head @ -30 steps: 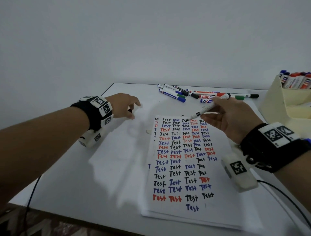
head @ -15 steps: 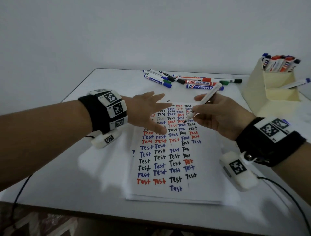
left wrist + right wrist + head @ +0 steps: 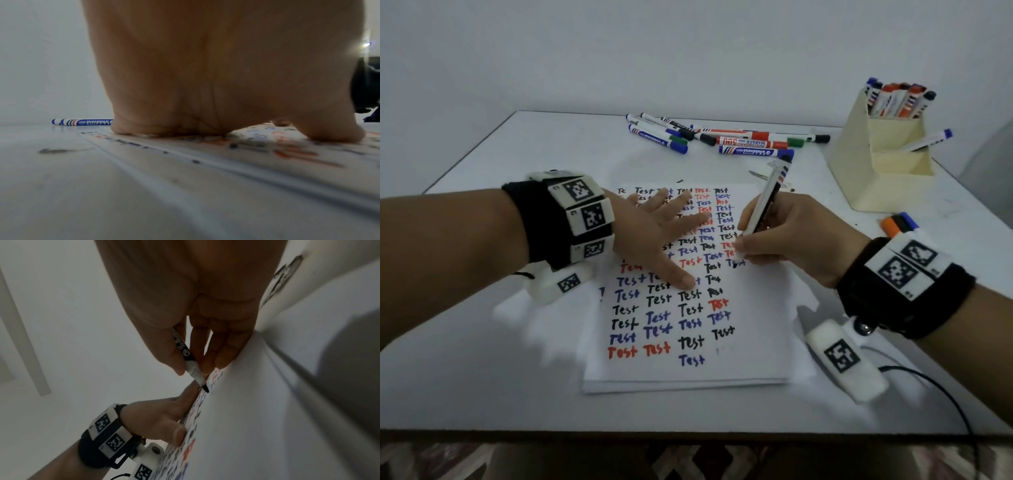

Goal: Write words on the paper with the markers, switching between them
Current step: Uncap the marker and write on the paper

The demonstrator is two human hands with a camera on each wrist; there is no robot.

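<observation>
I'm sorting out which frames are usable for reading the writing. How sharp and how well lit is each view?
Head view: dim but sharp, the words on the paper legible. Left wrist view: left hand fills it, writing smeared by blur. Right wrist view: dark, tilted, marker tip sharp, paper blurred.

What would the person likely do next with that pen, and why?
Probably press the marker tip onto the paper and write another "Test": the right hand holds it uncapped at the rightmost column, and the left hand lies flat, steadying the sheet.
</observation>
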